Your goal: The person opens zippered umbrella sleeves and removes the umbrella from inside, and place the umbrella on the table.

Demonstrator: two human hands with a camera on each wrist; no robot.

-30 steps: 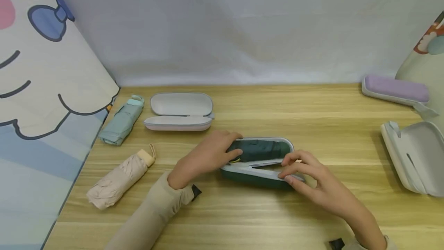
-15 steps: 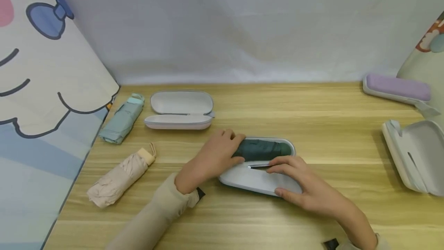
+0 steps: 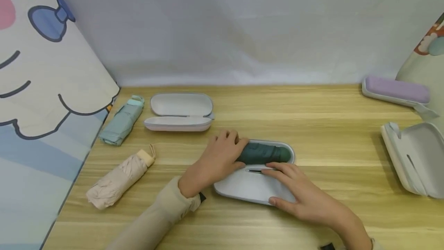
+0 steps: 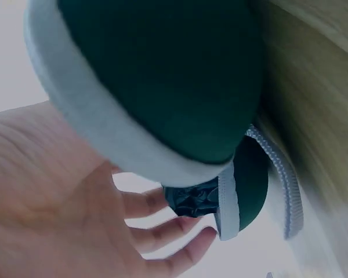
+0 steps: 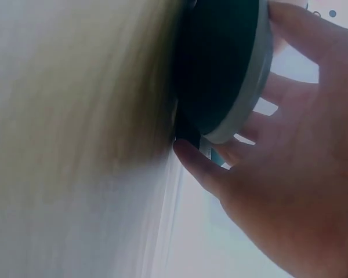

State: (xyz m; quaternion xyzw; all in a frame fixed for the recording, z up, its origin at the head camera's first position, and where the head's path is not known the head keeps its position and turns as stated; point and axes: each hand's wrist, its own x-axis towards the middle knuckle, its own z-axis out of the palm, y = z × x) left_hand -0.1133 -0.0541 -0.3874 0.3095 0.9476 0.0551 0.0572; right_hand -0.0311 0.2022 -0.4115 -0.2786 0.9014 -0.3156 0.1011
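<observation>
Since the frame of a second ago, the near half of the dark green case has swung outward: it was tilted up with its green outside showing, and its grey lining now faces up. The right hand has moved with it; its thumb is at the near rim and its extended fingers lie across the lining to the hinge line, not clenched. The left hand grips the left end of the far half, thumb on the hinge side, fingers bent over the far side. The dark green umbrella lies lengthwise in the far half; its left end is covered by the left hand in the head view. The left wrist view shows what the head view conceals: the green outer shell, a pale ribbed strip curving away from it, and crumpled umbrella fabric next to the fingertips. The right wrist view shows the shell's underside close to the wooden table. Only the head view records the open pink case, beige umbrella, pale teal umbrella, purple case and open white case, their positions essentially unchanged.
</observation>
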